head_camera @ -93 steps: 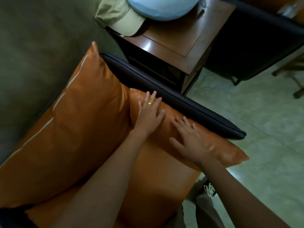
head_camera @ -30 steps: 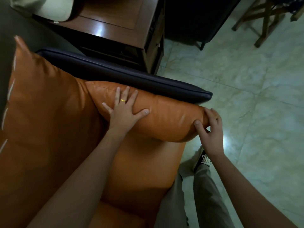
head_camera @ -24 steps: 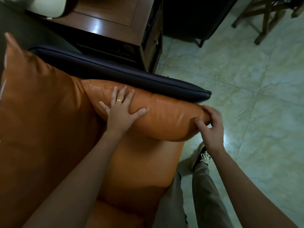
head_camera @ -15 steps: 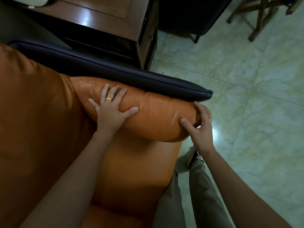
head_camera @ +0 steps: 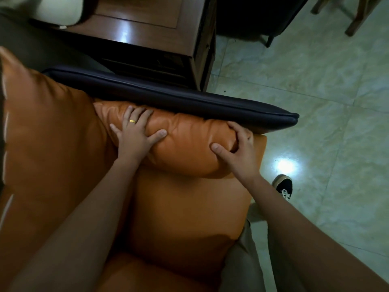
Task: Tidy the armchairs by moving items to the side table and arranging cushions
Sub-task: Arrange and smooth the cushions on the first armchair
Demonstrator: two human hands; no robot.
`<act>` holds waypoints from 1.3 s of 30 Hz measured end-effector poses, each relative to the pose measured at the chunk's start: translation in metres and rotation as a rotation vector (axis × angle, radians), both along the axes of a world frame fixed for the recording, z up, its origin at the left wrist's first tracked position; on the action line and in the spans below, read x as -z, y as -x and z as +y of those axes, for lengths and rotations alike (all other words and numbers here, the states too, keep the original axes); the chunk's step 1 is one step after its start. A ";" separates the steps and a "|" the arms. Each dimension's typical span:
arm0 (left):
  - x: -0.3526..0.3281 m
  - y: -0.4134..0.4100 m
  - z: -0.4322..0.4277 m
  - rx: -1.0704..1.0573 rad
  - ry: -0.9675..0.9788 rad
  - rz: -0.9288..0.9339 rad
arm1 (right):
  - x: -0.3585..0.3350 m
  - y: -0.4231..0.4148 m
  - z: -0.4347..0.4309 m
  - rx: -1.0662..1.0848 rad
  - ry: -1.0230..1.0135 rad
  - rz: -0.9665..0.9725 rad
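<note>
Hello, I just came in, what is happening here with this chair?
A person is tidying an armchair. Both hands press an orange leather cushion against the dark padded armrest: the left hand lies spread on its top, and the right hand grips its front end. A bigger orange back cushion stands to the left. The wooden side table is just behind the armrest.

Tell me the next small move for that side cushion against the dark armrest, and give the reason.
Probably keep pressing it down and in. The side cushion bulges out over the seat cushion, with only its top edge under the dark armrest. The left hand lies flat on it; the right hand digs into its front end, so a short push would seat it.
</note>
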State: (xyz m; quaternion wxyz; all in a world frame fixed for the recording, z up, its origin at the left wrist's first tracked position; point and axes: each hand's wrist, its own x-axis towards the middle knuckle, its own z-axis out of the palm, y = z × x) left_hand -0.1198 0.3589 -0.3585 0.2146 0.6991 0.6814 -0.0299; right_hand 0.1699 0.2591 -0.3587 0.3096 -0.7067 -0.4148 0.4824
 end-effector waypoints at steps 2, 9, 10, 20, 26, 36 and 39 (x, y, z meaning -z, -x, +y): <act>-0.005 -0.002 -0.004 -0.010 0.002 -0.022 | -0.004 -0.002 -0.004 0.018 0.002 -0.045; -0.012 -0.046 -0.061 -0.290 -0.037 -0.162 | -0.030 -0.023 -0.023 0.041 0.086 0.009; -0.013 -0.051 -0.067 -0.310 -0.038 -0.170 | -0.035 -0.027 -0.026 0.015 0.090 0.003; -0.033 -0.098 -0.127 -0.519 0.046 -0.246 | -0.045 -0.056 -0.079 -0.373 0.105 -0.133; -0.035 -0.147 -0.205 -0.634 0.198 -0.325 | -0.055 -0.073 -0.082 -0.716 0.083 -0.170; -0.022 -0.217 -0.345 -0.978 0.269 -0.273 | -0.038 -0.087 -0.113 -1.038 0.239 -0.195; 0.001 -0.230 -0.389 -1.064 0.275 -0.292 | -0.024 -0.084 -0.139 -1.156 0.234 -0.262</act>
